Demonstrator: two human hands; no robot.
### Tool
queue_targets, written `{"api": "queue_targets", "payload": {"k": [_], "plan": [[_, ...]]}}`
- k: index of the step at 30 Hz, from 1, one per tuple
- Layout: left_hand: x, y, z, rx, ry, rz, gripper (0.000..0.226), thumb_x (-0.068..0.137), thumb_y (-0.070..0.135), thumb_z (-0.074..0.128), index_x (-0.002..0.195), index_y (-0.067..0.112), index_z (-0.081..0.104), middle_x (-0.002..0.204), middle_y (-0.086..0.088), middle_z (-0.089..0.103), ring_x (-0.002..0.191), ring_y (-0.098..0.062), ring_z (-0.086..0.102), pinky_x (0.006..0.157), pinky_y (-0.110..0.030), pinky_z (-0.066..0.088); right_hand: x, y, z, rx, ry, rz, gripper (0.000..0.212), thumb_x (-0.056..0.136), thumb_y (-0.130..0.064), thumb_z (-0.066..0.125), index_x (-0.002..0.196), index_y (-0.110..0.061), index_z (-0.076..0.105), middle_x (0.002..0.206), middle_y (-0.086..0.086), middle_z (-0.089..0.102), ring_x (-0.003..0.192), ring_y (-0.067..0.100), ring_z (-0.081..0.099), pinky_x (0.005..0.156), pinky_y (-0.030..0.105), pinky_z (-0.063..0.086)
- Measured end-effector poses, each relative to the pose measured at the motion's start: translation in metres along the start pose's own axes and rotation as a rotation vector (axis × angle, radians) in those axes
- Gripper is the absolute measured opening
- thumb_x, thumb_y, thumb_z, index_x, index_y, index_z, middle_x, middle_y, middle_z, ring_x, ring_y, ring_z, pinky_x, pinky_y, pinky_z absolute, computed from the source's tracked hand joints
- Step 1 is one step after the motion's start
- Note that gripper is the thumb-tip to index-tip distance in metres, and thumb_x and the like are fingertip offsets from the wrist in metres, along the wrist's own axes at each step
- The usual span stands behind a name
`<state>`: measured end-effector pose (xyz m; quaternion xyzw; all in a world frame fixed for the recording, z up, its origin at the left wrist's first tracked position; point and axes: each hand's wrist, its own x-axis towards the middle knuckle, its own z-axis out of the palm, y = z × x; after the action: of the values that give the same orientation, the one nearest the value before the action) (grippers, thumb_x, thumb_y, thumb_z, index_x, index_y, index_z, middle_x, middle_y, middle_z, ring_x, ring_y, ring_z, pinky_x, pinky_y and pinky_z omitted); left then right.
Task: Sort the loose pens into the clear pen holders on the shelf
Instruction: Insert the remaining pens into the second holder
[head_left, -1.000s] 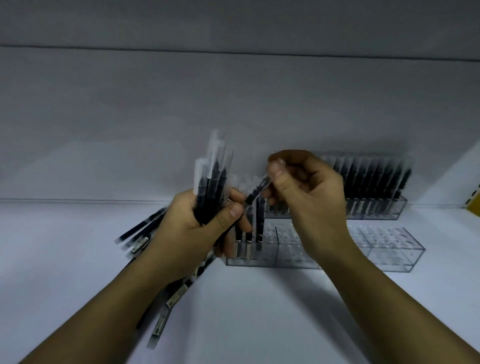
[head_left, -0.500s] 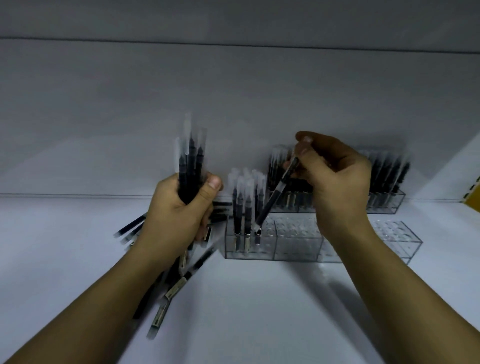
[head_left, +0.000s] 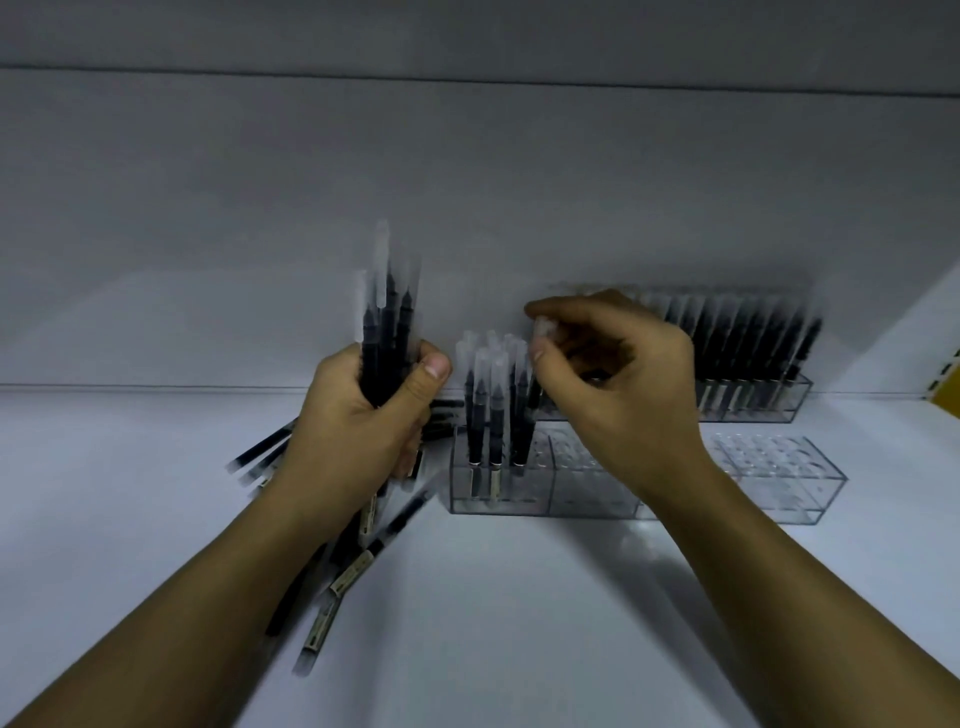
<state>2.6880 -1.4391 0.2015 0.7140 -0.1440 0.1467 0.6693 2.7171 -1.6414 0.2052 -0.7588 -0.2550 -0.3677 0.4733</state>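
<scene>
- Head view, nearest first: loose pens (head_left: 332, 587) are seen lying in a scattered heap on the white shelf (head_left: 493, 623), partly under the left forearm (head_left: 182, 623).
- A bundle of pens (head_left: 387, 338) is held upright in the left hand (head_left: 363, 431). The grip is closed round it, with the thumb across the front and the clear caps up.
- Just right of that hand, the front pen holder (head_left: 519, 499) stands on the shelf. Several capped pens (head_left: 493, 415) are stood upright in its left section, and holes show in the rest of its top.
- A single pen (head_left: 540, 338) is pinched by its clear cap between the thumb and fingertips of the right hand (head_left: 623, 395), at the right edge of that group. Whether its lower end is seated in a hole cannot be told.
- Behind, against the back wall (head_left: 467, 208), a rear pen holder (head_left: 753, 410) is filled with a row of dark pens.
</scene>
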Motion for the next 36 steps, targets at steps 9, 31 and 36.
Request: {"api": "queue_targets", "payload": {"k": [9,31,36], "plan": [[-0.001,0.000,0.001,0.017,-0.031,0.005,0.020,0.096,0.024,0.059,0.078,0.016,0.057,0.050,0.007,0.043,0.040,-0.010,0.039,0.040,-0.023,0.035,-0.004,0.005,0.003,-0.098,-0.147,-0.106,0.035,0.082,-0.005,0.075,0.117,-0.011,0.069,0.084,-0.005,0.063,0.072,0.013,0.063,0.066,0.027,0.055],[-0.005,-0.005,0.002,0.540,-0.119,0.251,0.033,0.087,0.063,0.053,0.084,0.031,0.062,0.066,0.007,0.061,0.060,-0.015,0.059,0.056,-0.041,0.052,-0.003,-0.019,0.004,0.491,-0.151,0.160,0.010,0.092,-0.010,0.066,0.102,-0.007,0.067,0.077,-0.005,0.065,0.046,0.026,0.048,0.041,0.035,0.043],[-0.006,-0.001,0.003,0.515,-0.151,0.218,0.008,0.080,0.059,0.056,0.075,0.053,0.057,0.067,0.023,0.063,0.061,-0.002,0.060,0.055,-0.015,0.041,0.007,-0.018,-0.005,0.699,0.110,0.369,0.002,0.092,-0.009,0.062,0.092,-0.009,0.060,0.075,0.008,0.068,0.056,0.020,0.060,0.047,0.025,0.043]]}}
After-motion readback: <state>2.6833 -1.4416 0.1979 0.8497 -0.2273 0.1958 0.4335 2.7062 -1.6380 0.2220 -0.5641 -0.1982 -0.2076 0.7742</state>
